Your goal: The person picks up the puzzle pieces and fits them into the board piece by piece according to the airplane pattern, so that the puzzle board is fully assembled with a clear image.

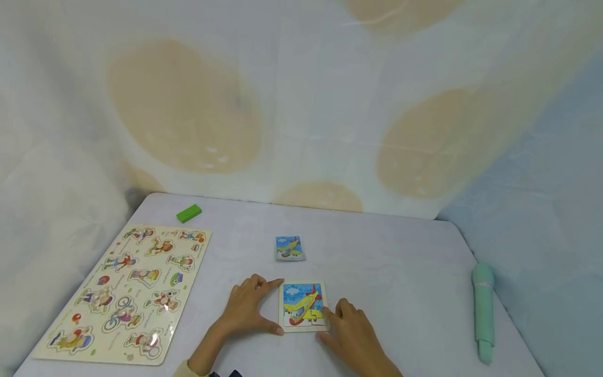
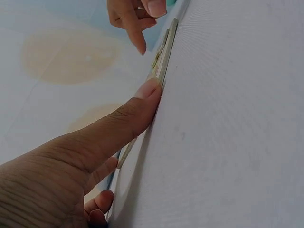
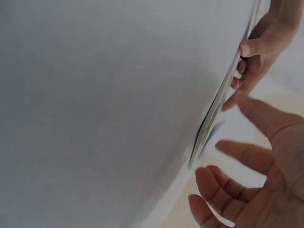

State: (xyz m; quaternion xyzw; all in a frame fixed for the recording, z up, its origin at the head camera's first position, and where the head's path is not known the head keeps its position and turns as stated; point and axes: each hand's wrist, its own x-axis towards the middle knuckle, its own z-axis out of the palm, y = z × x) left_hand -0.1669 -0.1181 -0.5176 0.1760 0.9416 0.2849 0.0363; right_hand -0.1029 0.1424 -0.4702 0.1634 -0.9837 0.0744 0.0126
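Observation:
A small square jigsaw puzzle (image 1: 301,301) with a yellow airplane picture lies in a pale wooden frame (image 1: 288,329). My left hand (image 1: 246,309) holds the frame from the left, index finger at its far left corner and thumb at the near one; the left wrist view shows that thumb (image 2: 151,89) against the near edge. Over on the right side, my right hand (image 1: 350,335) has its index fingertip by the puzzle's right edge and its thumb near the lower right corner. The lower right piece (image 1: 316,317) looks slightly out of line. In the right wrist view the fingers (image 3: 244,154) are spread.
Behind the puzzle lies a small card (image 1: 289,248) with a matching airplane picture. A large board of sports figures (image 1: 120,298) fills the left side, with a green block (image 1: 189,213) beyond it. A mint-green tube-shaped object (image 1: 483,311) lies near the right edge.

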